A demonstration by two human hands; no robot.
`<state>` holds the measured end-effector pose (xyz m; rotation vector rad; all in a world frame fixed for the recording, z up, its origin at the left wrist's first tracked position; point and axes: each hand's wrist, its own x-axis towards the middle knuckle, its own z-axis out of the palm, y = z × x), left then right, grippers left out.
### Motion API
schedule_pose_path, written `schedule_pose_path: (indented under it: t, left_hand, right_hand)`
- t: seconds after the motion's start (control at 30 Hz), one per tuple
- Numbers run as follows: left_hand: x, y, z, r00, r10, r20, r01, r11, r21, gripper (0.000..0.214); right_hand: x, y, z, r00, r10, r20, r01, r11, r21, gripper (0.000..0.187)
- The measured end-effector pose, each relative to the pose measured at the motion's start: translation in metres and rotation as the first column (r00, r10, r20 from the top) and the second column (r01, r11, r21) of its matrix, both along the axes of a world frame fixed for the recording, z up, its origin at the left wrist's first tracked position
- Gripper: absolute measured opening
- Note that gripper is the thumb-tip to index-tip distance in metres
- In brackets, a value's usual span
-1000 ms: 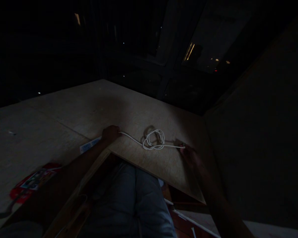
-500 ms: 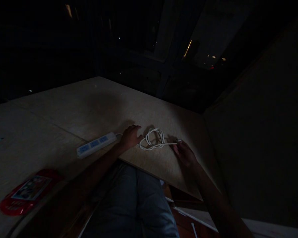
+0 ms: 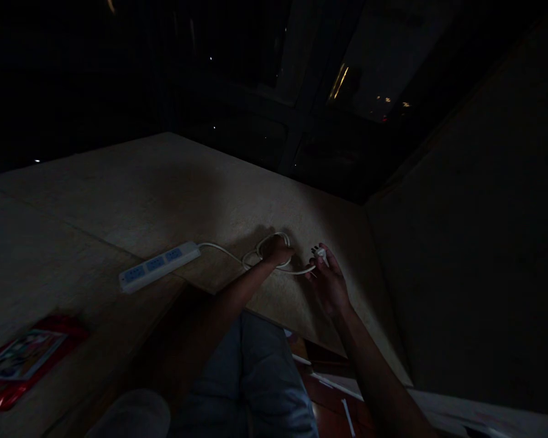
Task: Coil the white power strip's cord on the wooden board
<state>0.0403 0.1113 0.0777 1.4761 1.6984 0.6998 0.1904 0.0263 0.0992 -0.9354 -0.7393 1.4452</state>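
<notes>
A white power strip (image 3: 159, 267) with blue socket panels lies on the tabletop at left. Its white cord (image 3: 223, 248) runs right into a loose coil. My left hand (image 3: 276, 250) is closed at the coil, its fingers curled around or against the loops; the fingertips are partly hidden. On the right, my right hand (image 3: 329, 280) grips the cord's plug (image 3: 318, 252) between thumb and fingers, with its dark prongs pointing up and left. A short stretch of cord spans between the two hands, just over the table.
A red package (image 3: 27, 359) with a printed picture lies at the table's left front. The pale tabletop (image 3: 187, 182) ends at dark windows behind and a wall (image 3: 461, 243) at right. My legs (image 3: 265, 377) are below its front edge.
My left hand has moved right from beside the power strip's end of the cord onto the coil. My right hand has raised and turned the plug, so its prongs now show.
</notes>
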Motion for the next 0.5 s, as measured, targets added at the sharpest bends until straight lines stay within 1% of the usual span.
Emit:
schedule_pose_path:
  t: [0.07, 0.13, 0.17, 0.23, 0.3, 0.33, 0.43, 0.5]
  left_hand:
    - [-0.004, -0.002, 0.0, 0.999, -0.021, 0.036, 0.021, 1.0, -0.001, 0.013]
    - [-0.012, -0.006, 0.002, 0.996, -0.041, 0.079, 0.041, 0.999, 0.002, 0.012]
    - [-0.017, -0.009, 0.004, 0.993, -0.056, 0.106, 0.054, 0.998, 0.021, 0.013]
    - [-0.028, -0.014, 0.01, 0.985, -0.1, 0.143, 0.087, 0.991, 0.099, 0.014]
    - [-0.039, -0.017, 0.014, 0.978, -0.15, 0.146, 0.123, 0.976, 0.182, 0.013]
    - [-0.044, -0.018, 0.015, 0.976, -0.166, 0.139, 0.137, 0.97, 0.2, 0.013]
    - [-0.054, -0.02, 0.013, 0.974, -0.176, 0.14, 0.15, 0.973, 0.176, 0.013]
    - [-0.056, -0.022, 0.01, 0.973, -0.175, 0.15, 0.148, 0.974, 0.174, 0.014]
  right_hand:
    - [0.007, 0.0, 0.003, 0.999, -0.039, 0.022, 0.038, 0.997, 0.074, 0.047]
    - [0.019, 0.005, 0.002, 0.989, -0.147, 0.013, 0.144, 0.981, 0.131, 0.045]
    - [0.025, 0.008, 0.0, 0.979, -0.203, 0.001, 0.201, 0.97, 0.137, 0.044]
    - [0.036, 0.014, -0.008, 0.959, -0.281, -0.019, 0.282, 0.954, 0.105, 0.04]
    - [0.043, 0.018, -0.018, 0.95, -0.309, -0.031, 0.311, 0.949, 0.055, 0.035]
    - [0.045, 0.018, -0.022, 0.948, -0.318, -0.036, 0.319, 0.947, 0.04, 0.034]
    - [0.043, 0.019, -0.03, 0.941, -0.337, -0.032, 0.338, 0.94, 0.036, 0.033]
    - [0.037, 0.019, -0.031, 0.936, -0.352, -0.008, 0.351, 0.934, 0.059, 0.033]
